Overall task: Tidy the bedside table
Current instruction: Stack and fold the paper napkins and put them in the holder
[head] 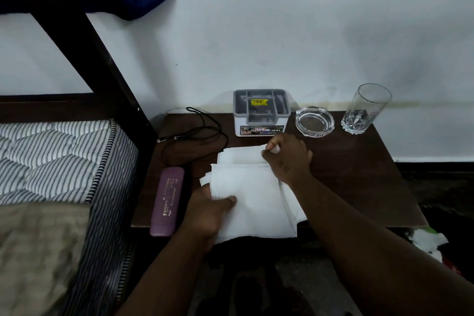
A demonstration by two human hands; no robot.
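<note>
A white cloth (254,200) lies partly folded on the front middle of the dark wooden tabletop (354,177), with its near edge hanging over the front. The left hand (209,213) grips the cloth's left side, thumb laid on top and the other fingers hidden beneath the fabric. The right hand (288,158) pinches the far corner of the cloth between thumb and curled fingers, close to the organiser box.

That grey and white organiser box (260,113) stands at the back against the white wall (256,41). A strip label on its front reads "OPEL", and a yellow sticker sits inside its top tray, the print too small to read. To its right sits a clear glass ashtray (315,120) with a small unreadable label on its near rim, then a drinking glass (365,110), upright, with a partial mark on its side.

Left of the cloth lies a purple case (167,201), its near end overhanging the front; its gold lettering begins "PRINC", the rest blurred. Behind it a black cable (197,133) loops loosely. A striped mattress (51,159) lies further left.
</note>
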